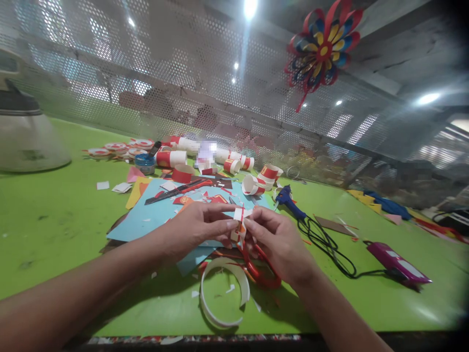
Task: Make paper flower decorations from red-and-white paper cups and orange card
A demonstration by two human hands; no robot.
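Perforated metal screening (161, 58) stands beyond both hands, behind a green tabletop (54, 225) that spreads beneath them. Far above the right hand (280, 239) hangs a finished-looking flower (324, 50) of layered red, blue and yellow loops, while a light-blue paper sheet (135, 222) lies beneath and ahead of the left hand (200, 225). Both hands are brought together, thumbs and fingertips pinched on one small piece. Just ahead and to the right of the right hand rests a blue hot-glue gun (291, 201); whether it is warm cannot be told. Red-handled scissors (266, 282) hang from the right hand's fingers, their blades mostly hidden. Ahead of the hands, red-and-white paper cups (269, 175) lie on their sides and look unworked or partly cut. Nearer the body, just below the hands, sits a white paper ring (204, 298), already cut free and split on its right. Between the fingertips is the red-and-white paper piece (239, 213); it looks cut loose, but its shaping seems unfinished. Smallest are the trimmings, such as a white scrap (230, 288) inside the ring, suggesting plenty of cutting is done.
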